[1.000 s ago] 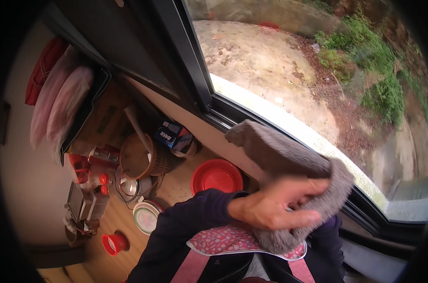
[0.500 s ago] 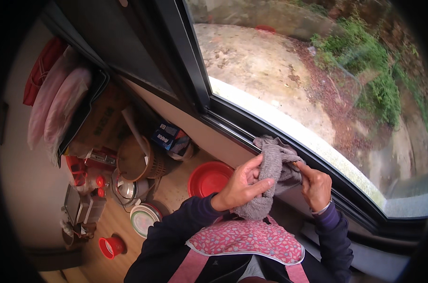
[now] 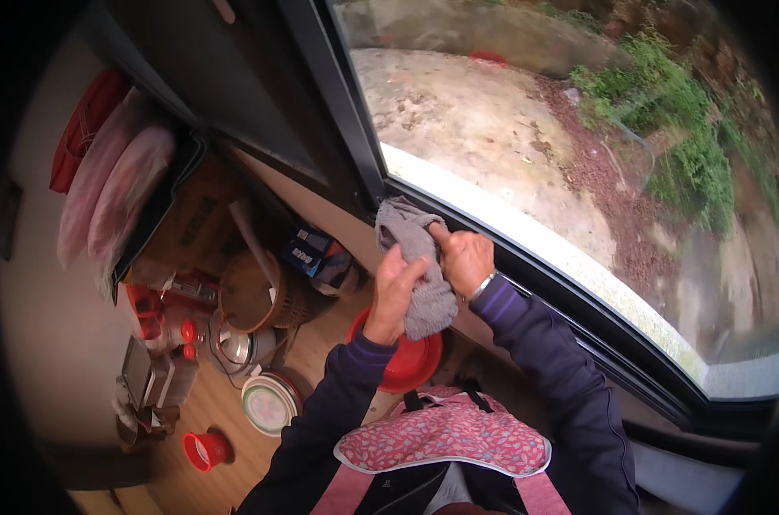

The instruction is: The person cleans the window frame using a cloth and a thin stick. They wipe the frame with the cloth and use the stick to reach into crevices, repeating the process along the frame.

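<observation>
While pressed up against the dark window frame (image 3: 355, 146) near the lower corner of the pane, held between both hands: a grey cloth (image 3: 415, 257), bunched and folded, upper end touching the frame, lower end hanging down over the red bowl (image 3: 411, 360). Left hand (image 3: 394, 287) closed on the cloth's left side, fingers curled round the fabric, thumb side up. Right hand (image 3: 465, 257) gripping the cloth's right edge, fingers pinched shut on a fold (a thin band at the wrist), just beside the left hand and nearly touching it. Both forearms in dark purple sleeves (image 3: 544, 352), rising from the near edge over a pink patterned apron (image 3: 445, 438). Below and to the left, on a wooden counter (image 3: 226, 429): the red bowl directly under the hands, a woven brown basket (image 3: 261, 292) farther left, a round metal pot lid (image 3: 235, 343) beside it, a white plate with a green rim (image 3: 267, 403) nearer, a small red cup (image 3: 205, 448) nearest of all. Far left, against the wall, pink and red bundles in clear plastic (image 3: 115, 184). Beyond the glass, to the right and far: bare concrete ground (image 3: 484, 129) and a patch of green weeds (image 3: 690, 146).
</observation>
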Available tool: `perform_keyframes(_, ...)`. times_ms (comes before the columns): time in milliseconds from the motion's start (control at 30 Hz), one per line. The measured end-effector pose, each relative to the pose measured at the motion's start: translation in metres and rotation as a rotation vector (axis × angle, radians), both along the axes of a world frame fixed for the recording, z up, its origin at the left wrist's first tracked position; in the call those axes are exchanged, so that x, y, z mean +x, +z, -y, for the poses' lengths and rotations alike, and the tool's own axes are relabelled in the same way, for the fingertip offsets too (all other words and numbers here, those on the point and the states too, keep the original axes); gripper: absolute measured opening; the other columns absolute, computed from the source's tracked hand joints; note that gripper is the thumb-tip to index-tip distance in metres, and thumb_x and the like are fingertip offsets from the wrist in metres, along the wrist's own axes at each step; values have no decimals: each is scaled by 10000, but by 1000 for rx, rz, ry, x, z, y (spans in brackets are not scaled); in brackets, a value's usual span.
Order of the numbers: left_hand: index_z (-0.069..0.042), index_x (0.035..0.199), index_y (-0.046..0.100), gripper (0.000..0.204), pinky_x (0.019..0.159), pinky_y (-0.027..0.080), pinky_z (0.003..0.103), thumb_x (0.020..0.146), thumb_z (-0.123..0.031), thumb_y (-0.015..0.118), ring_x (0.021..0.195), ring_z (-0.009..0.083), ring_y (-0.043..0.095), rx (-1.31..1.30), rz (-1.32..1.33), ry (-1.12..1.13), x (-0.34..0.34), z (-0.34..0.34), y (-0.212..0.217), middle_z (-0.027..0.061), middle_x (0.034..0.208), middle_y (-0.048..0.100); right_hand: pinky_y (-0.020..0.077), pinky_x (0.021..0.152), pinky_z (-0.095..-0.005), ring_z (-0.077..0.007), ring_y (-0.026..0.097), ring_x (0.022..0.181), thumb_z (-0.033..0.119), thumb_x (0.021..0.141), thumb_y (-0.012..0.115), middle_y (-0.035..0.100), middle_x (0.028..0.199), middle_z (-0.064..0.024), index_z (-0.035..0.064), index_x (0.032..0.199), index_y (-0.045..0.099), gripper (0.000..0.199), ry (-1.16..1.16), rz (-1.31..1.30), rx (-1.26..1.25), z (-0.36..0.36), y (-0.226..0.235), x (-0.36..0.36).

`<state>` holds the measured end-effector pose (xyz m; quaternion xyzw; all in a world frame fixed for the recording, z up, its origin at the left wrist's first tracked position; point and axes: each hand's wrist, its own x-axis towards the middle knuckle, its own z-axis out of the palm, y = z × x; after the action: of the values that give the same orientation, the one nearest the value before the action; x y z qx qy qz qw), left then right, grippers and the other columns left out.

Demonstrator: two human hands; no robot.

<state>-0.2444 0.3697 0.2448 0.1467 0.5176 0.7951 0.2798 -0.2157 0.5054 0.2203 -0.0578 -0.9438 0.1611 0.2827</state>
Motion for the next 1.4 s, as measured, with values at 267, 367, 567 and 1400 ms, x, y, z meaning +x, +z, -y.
perform_keyframes(267, -21, 1198, 481, 355, 602, 405, 165, 851, -65, 543, 715, 19, 515, 72, 123, -223, 40, -1, 35, -24, 894, 572, 422, 471, -411, -301, 578, 519, 79, 674, 579, 570, 580, -118, 71, 1010, 626, 339, -50, 189, 43, -15, 56, 91)
perform_keyframes(367, -25, 1205, 477, 366, 598, 402, 161, 850, -74, 551, 713, 15, 513, 16, 89, -237, 38, 6, 33, -28, 892, 572, 422, 482, -412, -307, 584, 539, 68, 669, 576, 568, 576, -124, 66, 940, 608, 273, -77, 230, 66, -8, 33, 65)
perform_keyframes(567, -3, 1176, 481, 330, 644, 409, 167, 862, -80, 549, 758, 1, 492, 55, 19, -97, 42, -6, 30, -29, 917, 570, 433, 491, -416, -310, 594, 571, 80, 683, 556, 564, 564, -121, 81, 810, 603, 135, -52, 74, 49, -6, 35, 27)
perform_keyframes(1400, -89, 1352, 369, 655, 967, 378, 500, 782, -386, 495, 1174, 341, 444, 477, -122, 496, 64, 117, 119, 156, 1303, 441, 478, 530, -344, -291, 623, 625, 53, 783, 607, 640, 729, -137, 62, 938, 678, 170, 16, -190, -418, -29, 64, 146)
